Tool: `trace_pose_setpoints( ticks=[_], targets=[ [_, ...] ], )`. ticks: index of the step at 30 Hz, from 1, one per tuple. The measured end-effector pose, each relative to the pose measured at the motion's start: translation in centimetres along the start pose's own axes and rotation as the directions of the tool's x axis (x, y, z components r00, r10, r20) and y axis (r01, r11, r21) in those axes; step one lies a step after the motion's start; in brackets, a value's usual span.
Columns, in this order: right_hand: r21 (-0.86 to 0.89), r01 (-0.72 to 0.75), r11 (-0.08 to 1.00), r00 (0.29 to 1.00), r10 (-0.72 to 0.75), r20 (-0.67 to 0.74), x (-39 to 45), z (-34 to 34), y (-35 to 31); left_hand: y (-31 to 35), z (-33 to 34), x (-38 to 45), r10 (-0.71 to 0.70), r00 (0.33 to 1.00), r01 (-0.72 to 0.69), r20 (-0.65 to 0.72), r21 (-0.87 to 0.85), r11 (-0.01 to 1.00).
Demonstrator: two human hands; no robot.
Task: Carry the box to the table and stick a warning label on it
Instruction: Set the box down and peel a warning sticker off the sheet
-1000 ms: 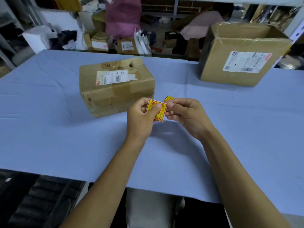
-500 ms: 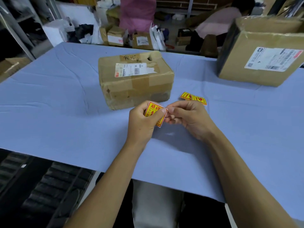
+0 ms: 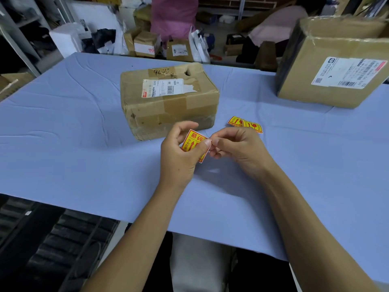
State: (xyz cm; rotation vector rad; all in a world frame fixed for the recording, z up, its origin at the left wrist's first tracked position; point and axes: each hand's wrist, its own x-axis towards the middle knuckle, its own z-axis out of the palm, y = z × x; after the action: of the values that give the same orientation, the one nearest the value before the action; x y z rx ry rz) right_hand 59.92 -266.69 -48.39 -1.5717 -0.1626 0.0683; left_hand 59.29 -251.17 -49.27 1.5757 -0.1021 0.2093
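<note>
Label (image 3: 193,141): being held above the table (image 3: 63,157), just in front of the box (image 3: 168,100).
Left hand (image 3: 181,154): pinching the label, thumb on its face.
Right hand (image 3: 237,150): fingertips closing on the label's right edge.
Spare labels (image 3: 245,123): lying right of the box.

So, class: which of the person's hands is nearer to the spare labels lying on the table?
Right. The right hand sits just in front of the spare labels, almost touching them. The left hand is farther left, holding the warning label.
</note>
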Motion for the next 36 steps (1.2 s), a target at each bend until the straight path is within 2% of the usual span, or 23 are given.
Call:
trace_pose_setpoints(
  ticks=[4, 7, 11, 20, 24, 31, 36],
  targets=[
    [-0.168, 0.088, 0.982, 0.996, -0.086, 0.015, -0.36, -0.21, 0.03, 0.02, 0.08, -0.3, 0.029, 1.0, -0.029, -0.005, 0.024, 0.999],
    [-0.162, 0.119, 0.98, 0.993, -0.119, 0.01, -0.56, -0.07, -0.09, -0.02, -0.02, -0.4, 0.022, 1.0, -0.022, -0.014, 0.006, 1.0],
    [-0.18, 0.115, 0.977, 0.993, -0.116, 0.002, -0.55, -0.06, 0.02, -0.31, -0.06, -0.51, 0.049, 0.999, -0.049, 0.005, 0.071, 0.996],
    [-0.218, 0.076, 0.973, 0.997, -0.081, -0.013, -0.52, -0.43, 0.43, -0.81, 0.2, -0.58, 0.184, 0.983, -0.179, 0.001, 0.249, 0.952],
    [-0.22, 0.078, 0.972, 0.997, -0.082, -0.012, -0.51, -0.41, 0.42, -0.67, 0.29, -0.65, 0.256, 0.965, -0.258, 0.047, 0.306, 0.917],
    [-0.213, 0.061, 0.975, 0.998, -0.06, 0.008, -0.63, -0.26, 0.34, -0.65, 0.26, -0.8, 0.185, 0.981, -0.192, 0.052, 0.26, 0.946],
    [-0.227, 0.105, 0.968, 0.992, -0.118, -0.044, -0.86, -0.1, 0.51, -0.67, 0.13, -0.5, 0.065, 0.998, -0.059, -0.022, 0.213, 0.975]
  ],
)
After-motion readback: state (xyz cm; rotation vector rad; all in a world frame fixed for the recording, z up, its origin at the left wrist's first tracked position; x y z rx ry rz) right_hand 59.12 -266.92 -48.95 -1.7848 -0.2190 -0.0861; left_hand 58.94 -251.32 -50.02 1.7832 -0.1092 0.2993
